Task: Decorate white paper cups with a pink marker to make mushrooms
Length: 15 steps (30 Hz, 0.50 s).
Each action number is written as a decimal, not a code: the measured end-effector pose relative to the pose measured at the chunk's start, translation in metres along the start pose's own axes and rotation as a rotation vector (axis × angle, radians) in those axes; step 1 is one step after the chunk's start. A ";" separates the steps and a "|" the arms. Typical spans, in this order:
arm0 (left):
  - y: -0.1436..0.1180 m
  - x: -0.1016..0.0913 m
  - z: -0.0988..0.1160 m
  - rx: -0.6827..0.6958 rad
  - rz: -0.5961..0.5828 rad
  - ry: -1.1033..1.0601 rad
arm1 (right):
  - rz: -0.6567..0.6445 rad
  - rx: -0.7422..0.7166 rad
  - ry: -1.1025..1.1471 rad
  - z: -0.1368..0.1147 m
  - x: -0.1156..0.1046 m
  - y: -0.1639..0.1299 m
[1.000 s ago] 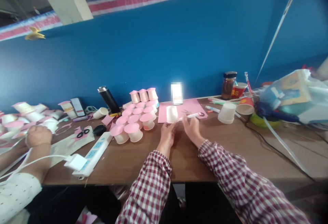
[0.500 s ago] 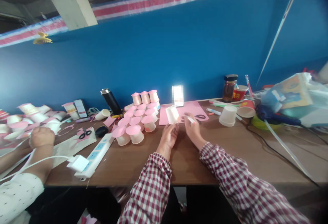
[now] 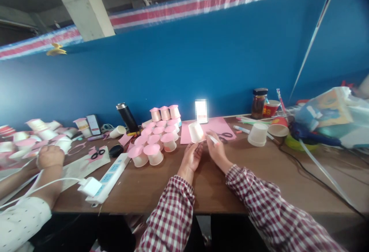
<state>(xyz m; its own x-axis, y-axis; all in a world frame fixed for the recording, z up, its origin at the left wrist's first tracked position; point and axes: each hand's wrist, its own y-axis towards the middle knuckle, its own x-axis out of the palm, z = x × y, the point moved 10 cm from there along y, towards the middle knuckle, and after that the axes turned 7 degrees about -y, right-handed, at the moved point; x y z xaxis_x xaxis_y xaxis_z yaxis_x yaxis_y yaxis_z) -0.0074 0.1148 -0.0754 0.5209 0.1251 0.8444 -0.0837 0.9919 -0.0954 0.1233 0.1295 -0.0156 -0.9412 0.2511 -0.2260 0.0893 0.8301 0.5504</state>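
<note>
Between my hands a white paper cup [image 3: 196,132] is held up, slightly tilted, with my left hand [image 3: 191,158] closed on its lower rim. My right hand [image 3: 217,152] is wrapped round a white marker [image 3: 213,140], its front end close to the cup's right side; whether it touches cannot be made out. Behind them lies a sheet of pink paper [image 3: 227,123], with scissors [image 3: 226,135] partly on it. To the left, several paper cups [image 3: 153,154] stand upside down with pink paper discs on top.
A power strip [image 3: 111,179] with a white charger lies left. A lit phone [image 3: 201,110] stands behind the cup. Right are another upturned cup [image 3: 257,134], a jar [image 3: 259,104], a glue gun [image 3: 313,133] and cables. A co-worker's hand [image 3: 51,158] is far left.
The whole scene sits slightly lower and further right as the camera shifts. The cup in my left hand is tilted a little differently; both hands keep their hold.
</note>
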 end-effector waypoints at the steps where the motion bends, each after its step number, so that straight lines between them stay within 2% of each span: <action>1: 0.000 0.001 0.000 -0.003 -0.004 0.002 | -0.003 0.001 0.009 0.000 0.000 0.000; 15: 0.000 0.004 -0.005 -0.027 -0.031 0.020 | 0.061 0.171 0.251 0.020 0.001 0.006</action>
<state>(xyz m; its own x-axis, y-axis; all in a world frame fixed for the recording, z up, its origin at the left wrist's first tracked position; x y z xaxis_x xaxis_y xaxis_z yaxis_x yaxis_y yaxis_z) -0.0013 0.1153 -0.0750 0.5400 0.0939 0.8364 -0.0442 0.9955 -0.0833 0.1294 0.1454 -0.0286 -0.9815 0.1901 0.0211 0.1820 0.8943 0.4089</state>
